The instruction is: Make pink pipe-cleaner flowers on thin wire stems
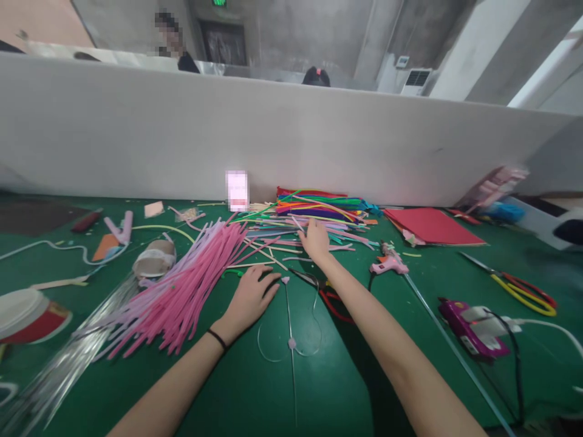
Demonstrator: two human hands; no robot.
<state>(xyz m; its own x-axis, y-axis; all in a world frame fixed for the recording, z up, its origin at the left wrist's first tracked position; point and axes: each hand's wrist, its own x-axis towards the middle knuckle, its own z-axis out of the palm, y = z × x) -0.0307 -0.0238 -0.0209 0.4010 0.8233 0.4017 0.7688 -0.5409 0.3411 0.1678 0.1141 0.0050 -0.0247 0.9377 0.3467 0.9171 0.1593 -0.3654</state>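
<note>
My left hand [255, 292] lies on the green table, its fingers spread and holding nothing, beside a large bundle of pink and lilac pipe cleaners [200, 285]. Stretched farther forward, my right hand [316, 240] is at a loose pile of pastel pipe cleaners [332, 233]. Its fingertips are pinched on a pale lilac pipe cleaner [297, 223]. Between my arms lies a thin wire stem [288, 309] with two small lilac pieces on it and clear loops at its sides. Partly under my right forearm are red-handled scissors [334, 303].
A pink glue gun [389, 265], a purple power strip [473, 328] and yellow-red scissors [519, 291] lie on the right. Red sheets [435, 226] sit behind them. At left are a tape roll [155, 260], silvery strands [86, 340] and a tub [31, 315]. A white partition [182, 133] stands behind.
</note>
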